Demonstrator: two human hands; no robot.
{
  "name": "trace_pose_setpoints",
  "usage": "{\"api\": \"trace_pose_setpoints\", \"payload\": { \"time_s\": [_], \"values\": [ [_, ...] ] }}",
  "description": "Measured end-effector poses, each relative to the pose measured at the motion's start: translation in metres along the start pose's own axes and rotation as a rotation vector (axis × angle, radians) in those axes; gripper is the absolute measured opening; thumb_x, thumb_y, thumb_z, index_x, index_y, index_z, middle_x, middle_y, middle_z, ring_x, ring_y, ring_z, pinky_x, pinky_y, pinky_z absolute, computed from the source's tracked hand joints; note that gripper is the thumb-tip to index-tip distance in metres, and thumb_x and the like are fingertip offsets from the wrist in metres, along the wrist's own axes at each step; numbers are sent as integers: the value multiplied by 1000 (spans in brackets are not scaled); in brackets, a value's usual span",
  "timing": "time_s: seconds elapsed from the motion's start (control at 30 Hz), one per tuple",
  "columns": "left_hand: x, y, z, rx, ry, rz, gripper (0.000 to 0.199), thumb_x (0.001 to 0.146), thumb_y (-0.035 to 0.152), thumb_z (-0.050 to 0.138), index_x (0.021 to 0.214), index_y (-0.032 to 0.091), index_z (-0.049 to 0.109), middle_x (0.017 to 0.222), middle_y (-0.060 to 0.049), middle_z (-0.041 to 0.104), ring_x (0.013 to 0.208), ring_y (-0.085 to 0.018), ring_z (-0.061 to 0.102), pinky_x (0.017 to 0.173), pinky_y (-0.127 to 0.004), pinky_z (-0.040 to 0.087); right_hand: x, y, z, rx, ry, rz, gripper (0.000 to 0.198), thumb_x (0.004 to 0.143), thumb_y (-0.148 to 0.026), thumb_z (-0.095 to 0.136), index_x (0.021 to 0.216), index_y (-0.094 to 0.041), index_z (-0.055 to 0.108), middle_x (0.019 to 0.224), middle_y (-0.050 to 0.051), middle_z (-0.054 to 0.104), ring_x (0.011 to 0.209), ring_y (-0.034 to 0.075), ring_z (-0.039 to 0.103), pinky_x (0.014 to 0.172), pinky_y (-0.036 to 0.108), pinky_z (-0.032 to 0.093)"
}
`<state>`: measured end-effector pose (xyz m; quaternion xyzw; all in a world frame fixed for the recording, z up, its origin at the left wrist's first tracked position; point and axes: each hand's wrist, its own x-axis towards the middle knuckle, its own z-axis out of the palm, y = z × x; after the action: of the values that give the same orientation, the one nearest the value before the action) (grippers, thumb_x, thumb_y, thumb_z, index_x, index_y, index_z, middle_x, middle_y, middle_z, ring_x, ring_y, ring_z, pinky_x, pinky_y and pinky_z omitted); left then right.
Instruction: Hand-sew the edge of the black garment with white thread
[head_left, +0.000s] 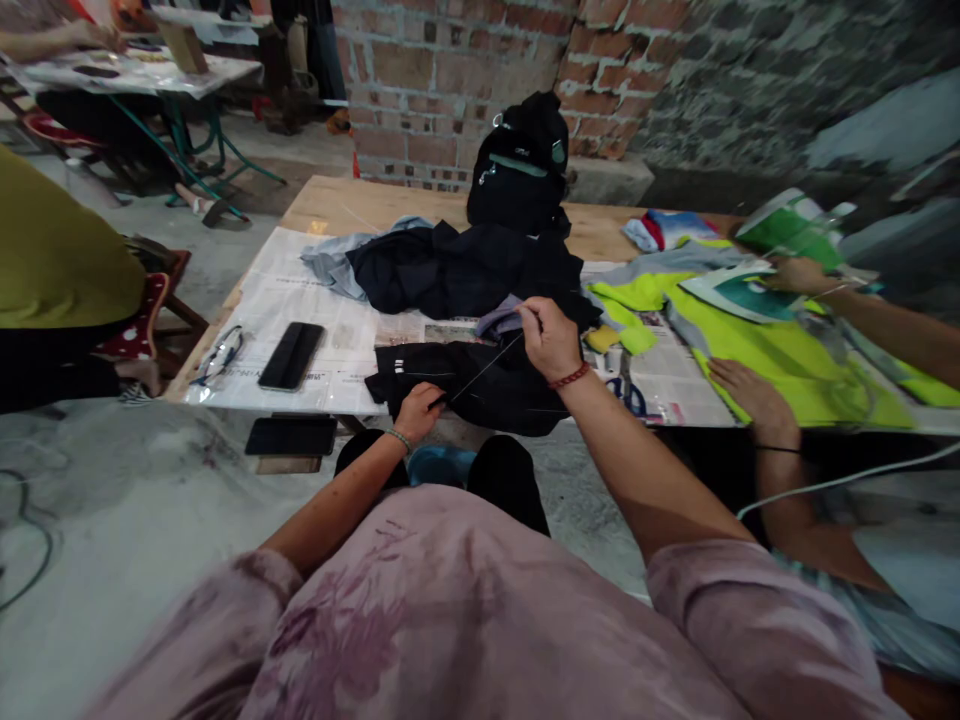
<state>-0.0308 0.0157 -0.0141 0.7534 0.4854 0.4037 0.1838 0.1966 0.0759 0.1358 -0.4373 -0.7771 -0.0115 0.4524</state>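
In the head view, you sat at a wooden table [304, 205] partly covered with newspaper [262, 290], with a piece of black cloth [502, 390] lying at the near edge in front of you. Your left hand [417, 412] had its fingers closed on the left part of that cloth, low down by the table's edge. Your right hand [553, 342] was raised above the cloth's far side, its thumb and finger pinched together on a thread [484, 372]. The thread ran straight and slanting from the cloth beside your left fingers up to that pinch; the fingertips were too small in view to tell whether they also held a needle.

Just beyond the black cloth lay a heap of dark clothing [457, 268], with a black backpack [517, 170] standing behind it. A phone [291, 356] lay on the newspaper to the left of your work, and scissors [636, 398] with blue handles lay to the right, near your right forearm.

Farther right, a co-worker's hand [801, 275] was at an iron [739, 293], which rested on a bright yellow garment [795, 365]; that person's other hand [754, 395] lay on the garment's near side.
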Motion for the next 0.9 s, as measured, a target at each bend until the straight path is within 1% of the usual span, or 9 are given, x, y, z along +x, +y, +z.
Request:
{"api": "trace_pose_setpoints", "payload": {
  "time_s": [0.07,0.17,0.23,0.3,0.37,0.53,0.67,0.8,0.9],
  "values": [
    [0,3,-3,52,42,0,20,70,7,51,83,17,63,87,-5,60,87,-16,54,83,-32,45,-25,-6,8,106,-15,159,25,89,-35,33,89,-20,53,79,4,64,74,14,61,71,28,47],
    [2,7,-15,173,32,14,22,69,6,50,81,18,63,89,-5,60,89,-17,52,84,-34,42,-74,-11,29,203,-152,304,23,88,-34,35,86,-20,53,72,2,64,68,14,61,67,26,47],
    [2,8,-26,288,-21,39,20,71,10,51,82,19,63,93,-6,61,91,-20,50,83,-37,39,-106,-7,42,158,-207,340,22,87,-33,36,86,-20,54,75,4,65,71,15,61,69,28,47],
    [2,7,-37,416,-73,61,18,73,13,51,84,19,63,96,-7,61,93,-23,49,82,-41,35,-130,4,49,43,-200,379,24,86,-34,35,86,-19,55,78,6,65,74,17,60,72,30,45],
    [0,4,-48,519,-113,80,17,75,16,51,85,20,63,97,-8,61,92,-25,49,81,-44,31,-146,22,49,-50,-170,426,27,86,-34,33,88,-18,55,80,8,64,75,19,60,72,31,45],
    [-1,-1,-62,640,-89,87,17,78,18,47,85,19,62,93,-10,62,89,-26,49,80,-45,28,-156,69,33,-156,-116,469,32,86,-34,29,88,-16,55,85,11,63,79,19,59,74,31,44],
    [-1,3,-73,638,-68,102,18,77,16,46,84,19,62,88,-9,62,87,-25,50,81,-45,28,-156,84,31,-193,-89,501,32,86,-35,28,88,-15,54,83,11,63,77,19,59,73,31,44],
    [-10,3,-88,633,-191,172,17,76,16,47,80,19,63,83,-9,63,83,-24,51,79,-43,31,-156,87,36,-217,-98,487,31,87,-34,28,89,-16,54,84,12,62,77,20,58,74,31,43],
    [-18,-5,-94,602,-254,183,19,74,14,47,80,20,64,81,-7,64,83,-23,53,77,-42,34,-156,90,38,-237,-97,473,31,86,-33,28,88,-16,53,84,11,62,77,20,57,73,31,43]
  ]
}}
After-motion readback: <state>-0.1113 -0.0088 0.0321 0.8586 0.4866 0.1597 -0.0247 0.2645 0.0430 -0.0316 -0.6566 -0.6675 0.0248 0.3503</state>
